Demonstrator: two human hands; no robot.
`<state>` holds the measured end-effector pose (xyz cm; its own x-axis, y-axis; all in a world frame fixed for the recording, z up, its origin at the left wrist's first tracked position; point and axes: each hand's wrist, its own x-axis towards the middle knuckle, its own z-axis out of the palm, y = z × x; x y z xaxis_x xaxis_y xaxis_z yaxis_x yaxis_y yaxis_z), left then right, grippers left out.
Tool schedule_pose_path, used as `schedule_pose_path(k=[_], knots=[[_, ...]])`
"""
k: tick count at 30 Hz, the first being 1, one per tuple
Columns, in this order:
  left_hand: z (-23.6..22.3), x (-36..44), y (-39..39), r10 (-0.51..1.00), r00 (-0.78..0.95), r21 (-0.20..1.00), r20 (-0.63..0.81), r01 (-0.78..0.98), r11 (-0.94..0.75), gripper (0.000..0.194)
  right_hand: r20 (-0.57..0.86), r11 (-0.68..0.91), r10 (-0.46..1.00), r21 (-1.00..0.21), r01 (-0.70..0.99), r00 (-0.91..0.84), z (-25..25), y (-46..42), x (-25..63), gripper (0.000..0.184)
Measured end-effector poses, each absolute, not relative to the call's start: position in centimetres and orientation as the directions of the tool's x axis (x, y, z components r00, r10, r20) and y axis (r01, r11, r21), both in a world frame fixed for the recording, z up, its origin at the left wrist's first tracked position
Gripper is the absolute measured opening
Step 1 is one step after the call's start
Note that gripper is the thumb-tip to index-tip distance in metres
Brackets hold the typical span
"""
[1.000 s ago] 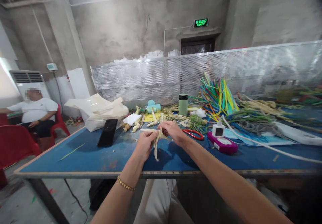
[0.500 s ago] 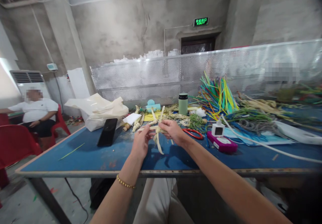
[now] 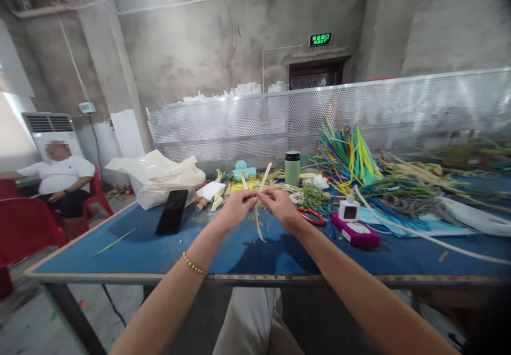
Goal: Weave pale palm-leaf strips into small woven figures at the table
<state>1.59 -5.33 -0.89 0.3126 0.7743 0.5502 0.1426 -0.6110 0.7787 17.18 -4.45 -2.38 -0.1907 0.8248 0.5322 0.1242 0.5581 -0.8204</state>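
Observation:
Pale, flat plant-fibre strips (image 3: 259, 225) cross each other between my two hands, above the front half of the blue table. One end sticks up past my fingers and another curls down below them. My left hand (image 3: 238, 206) pinches the strips from the left, its fingers closed and the back of the hand turned up. Close against it, my right hand (image 3: 279, 206) grips them between thumb and fingers. The crossing point is mostly hidden behind my fingertips. Red-handled scissors (image 3: 311, 217) lie just right of my right hand.
On the blue table (image 3: 131, 256) lie a black phone (image 3: 171, 211), a pale plastic bag (image 3: 159, 176) and a purple box (image 3: 355, 230) with a white charger. A green bottle (image 3: 292, 168) stands behind, near colourful strips (image 3: 351, 158). A person (image 3: 59, 176) sits at left.
My left hand has turned over, from palm facing inward to back upward, and has come closer to my right hand. The strips have shifted with the hands. The view has tilted slightly.

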Motion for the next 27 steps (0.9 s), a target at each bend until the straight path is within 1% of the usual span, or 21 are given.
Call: schedule_pose_path(k=[3, 6, 8, 12, 14, 16, 18, 21, 23, 27], knots=[[-0.2, 1.4, -4.1, 0.826, 0.407, 0.907, 0.391, -0.014, -0.422, 0.019, 0.62, 0.644, 0.765, -0.734, 0.217, -0.172, -1.8, -4.2, 17.7, 0.029], [0.1, 0.8, -3.4, 0.844, 0.465, 0.961, 0.269, -0.079, -0.264, 0.026, 0.674, 0.692, 0.716, -0.651, 0.311, -0.183, -1.5, -4.1, 18.0, 0.025], [-0.2, 0.5, -3.6, 0.844, 0.494, 0.977, 0.209, -0.079, -0.196, 0.027, 0.665, 0.686, 0.721, -0.647, 0.333, -0.194, -1.7, -4.3, 18.0, 0.022], [-1.9, 0.2, -4.8, 0.826, 0.557, 0.996, 0.087, -0.021, -0.09, 0.03, 0.606, 0.649, 0.761, -0.704, 0.288, -0.231, -3.1, -4.9, 17.7, 0.019], [-3.1, 0.3, -5.1, 0.829, 0.55, 0.994, 0.104, -0.038, -0.099, 0.03, 0.587, 0.636, 0.771, -0.723, 0.27, -0.245, -3.8, -4.9, 17.4, 0.019], [-4.1, 0.4, -4.9, 0.865, 0.465, 0.982, 0.185, -0.05, -0.183, 0.03, 0.569, 0.611, 0.791, -0.749, 0.257, -0.225, -4.4, -4.6, 17.1, 0.019], [-4.9, 0.6, -4.4, 0.886, 0.406, 0.972, 0.225, -0.027, -0.234, 0.031, 0.535, 0.564, 0.825, -0.79, 0.239, -0.179, -4.8, -4.2, 16.9, 0.018], [-5.5, 0.6, -3.8, 0.88, 0.384, 0.958, 0.282, -0.064, -0.279, 0.032, 0.477, 0.506, 0.862, -0.83, 0.236, -0.17, -5.1, -3.9, 17.2, 0.018], [-5.5, 0.4, -3.8, 0.87, 0.411, 0.962, 0.273, -0.092, -0.259, 0.032, 0.446, 0.482, 0.875, -0.836, 0.261, -0.186, -5.2, -4.0, 17.6, 0.018], [-5.4, 0.2, -4.5, 0.856, 0.489, 0.985, 0.166, -0.129, -0.117, 0.031, 0.408, 0.456, 0.889, -0.836, 0.306, -0.211, -5.1, -4.5, 18.2, 0.02]])
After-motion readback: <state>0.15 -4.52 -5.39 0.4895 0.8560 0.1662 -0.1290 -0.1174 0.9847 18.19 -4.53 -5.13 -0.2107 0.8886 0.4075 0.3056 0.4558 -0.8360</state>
